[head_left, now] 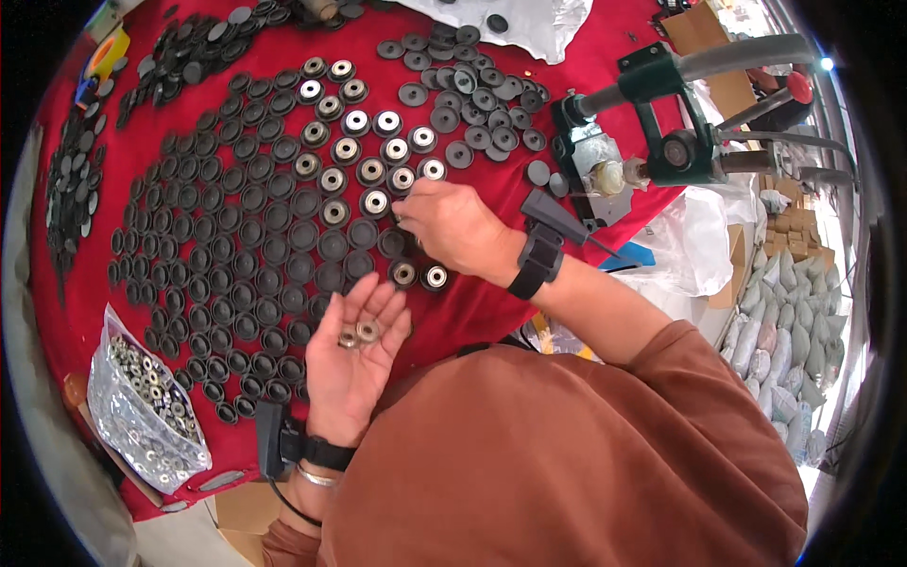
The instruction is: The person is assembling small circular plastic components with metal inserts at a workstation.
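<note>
— Red cloth (491, 312) covers the table we lean over, and rows of black round cups (236, 274) fill most of it. Where are our hands?

— Our left hand (354, 364) lies palm up at the near edge of the rows, fingers loosely spread, not clenched, with two small metal rings (357, 334) resting on the palm. Our right hand (453, 227) is farther off and to the right, fingers pinched down at the cloth beside a cup; whether it grips a ring we cannot tell.

— Which way do the rings lie from the right hand?

— Near and to the left of it, just apart. The right hand is the one nearer the unfilled cups.

— And the containers?

— Cups in the far middle rows (364, 142) already hold a shiny ring each; two filled ones (420, 275) sit just near of the right hand. Those to the left look empty. A clear bag (146, 406) at the near left holds many more rings. A green press (661, 123) stands at the far right.
</note>
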Available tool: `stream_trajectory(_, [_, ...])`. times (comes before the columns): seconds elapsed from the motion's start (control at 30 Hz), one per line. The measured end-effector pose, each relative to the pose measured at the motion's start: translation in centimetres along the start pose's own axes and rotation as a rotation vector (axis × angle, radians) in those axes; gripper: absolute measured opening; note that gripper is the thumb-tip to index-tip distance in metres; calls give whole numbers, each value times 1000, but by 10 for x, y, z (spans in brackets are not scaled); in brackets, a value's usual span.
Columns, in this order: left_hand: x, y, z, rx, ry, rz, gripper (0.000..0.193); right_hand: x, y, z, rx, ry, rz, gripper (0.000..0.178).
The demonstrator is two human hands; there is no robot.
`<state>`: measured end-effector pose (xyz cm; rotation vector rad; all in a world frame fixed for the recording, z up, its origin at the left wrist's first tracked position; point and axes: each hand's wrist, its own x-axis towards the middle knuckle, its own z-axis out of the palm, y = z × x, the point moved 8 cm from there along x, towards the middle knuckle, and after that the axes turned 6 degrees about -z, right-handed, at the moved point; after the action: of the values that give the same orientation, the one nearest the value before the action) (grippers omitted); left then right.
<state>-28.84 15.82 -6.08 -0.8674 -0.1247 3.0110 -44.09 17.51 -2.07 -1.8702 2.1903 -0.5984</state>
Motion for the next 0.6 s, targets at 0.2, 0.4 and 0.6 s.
stream_trajectory(0.2, [5, 4, 9, -137, -17, 34, 46, 3, -55, -35, 204, 131, -63, 12])
stream_trajectory(0.4, [0, 0, 5, -5, 28, 47, 45, -14, -94, -6, 540, -23, -76, 16])
stream_trajectory(0.6, [-12, -2, -3, -54, 41, 21, 44, -14, -62, -21, 293, 80, 77, 9])
